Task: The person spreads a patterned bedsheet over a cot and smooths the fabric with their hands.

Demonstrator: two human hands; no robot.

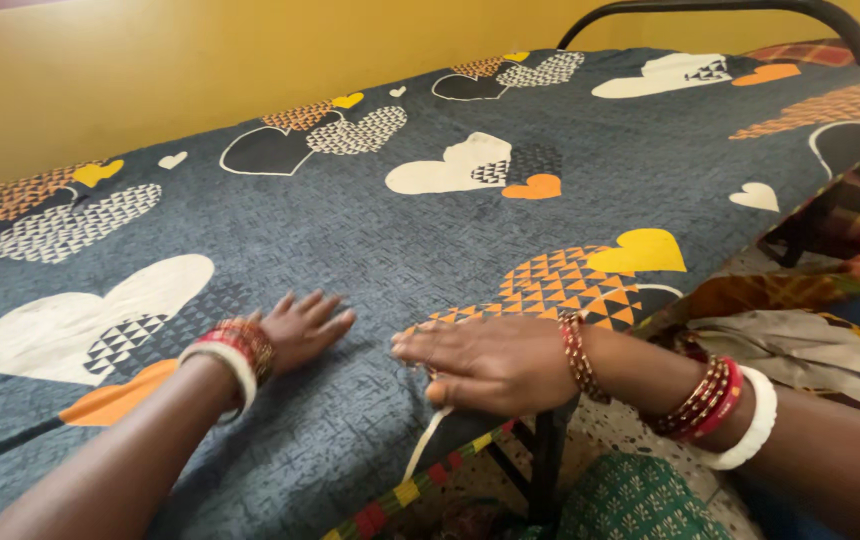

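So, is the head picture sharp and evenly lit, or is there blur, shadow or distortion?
Head view: soft, even light with no glare; the bedsheet pattern is clear. The right hand shows slight blur at its fingertips; the left hand is sharper, with a faint shadow beside it. The wide lens bends the bed frame and wall edge.

Soft even daylight, faint shadows, slight blur on moving hands, edges bowed
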